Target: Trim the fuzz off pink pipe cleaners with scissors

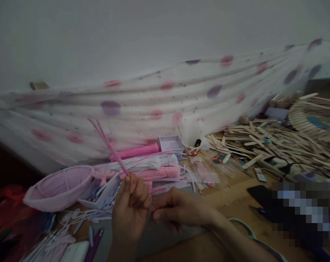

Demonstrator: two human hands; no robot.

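My left hand (133, 203) is closed round several long pink pipe cleaners (109, 145), which stick up and to the left from the fist. Close against it on the right, my right hand (173, 207) pinches the lower end of the pink strands, partly hidden between the fingers. Both hands are above a grey mat (165, 242). Behind them lie bundles of pink pipe cleaners (165, 172), white ones (145, 162) and darker pink ones (140, 151).
A lilac woven basket (59, 185) sits at the left. A small box of beads (172, 144) and a paper cup (192, 150) stand at the back. Wooden sticks (279, 145) are heaped at right; a purple pen (94, 245) lies front left.
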